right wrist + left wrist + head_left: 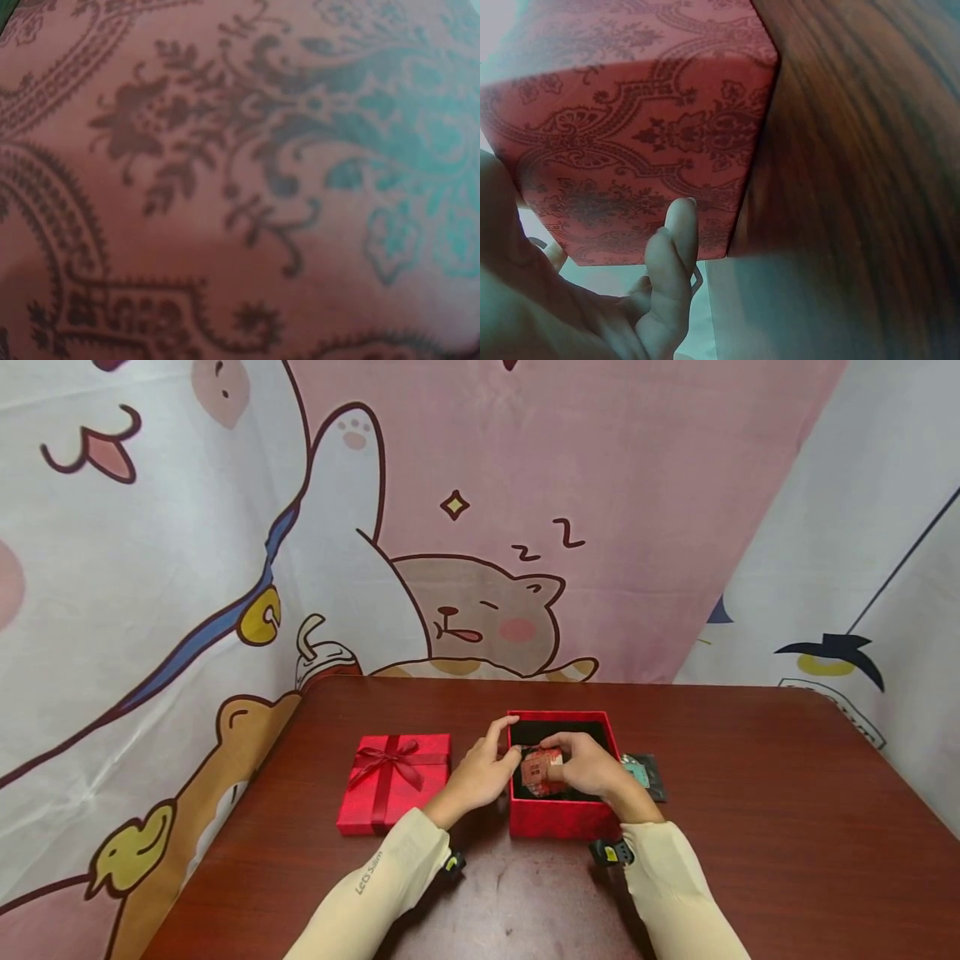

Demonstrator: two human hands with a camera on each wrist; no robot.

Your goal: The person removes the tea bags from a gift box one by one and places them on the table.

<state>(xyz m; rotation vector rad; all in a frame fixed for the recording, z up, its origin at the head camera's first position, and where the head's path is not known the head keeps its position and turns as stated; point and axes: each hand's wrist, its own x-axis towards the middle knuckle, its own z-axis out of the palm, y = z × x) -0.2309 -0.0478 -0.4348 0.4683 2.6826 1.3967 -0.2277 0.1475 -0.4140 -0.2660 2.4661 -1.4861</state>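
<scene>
A red gift box (564,819) with a dark lining stands uncovered in the middle of the table. My left hand (480,770) is at its left wall, index finger reaching the far corner and thumb over the rim. In the left wrist view, bent fingers (671,262) overlap the box's patterned side. Inside the box, my right hand (588,766) pinches a small red printed packet (536,770) between thumb and fingers. The packet's right part is hidden behind that hand. Patterned red box wall (247,150) fills the right wrist view, where no fingers show.
The red lid (431,789) with a ribbon bow lies on the table left of the box. A dark and teal flat packet (643,774) lies right against the box's right side. Behind the brown table (750,827) hangs a cartoon-printed cloth (637,527).
</scene>
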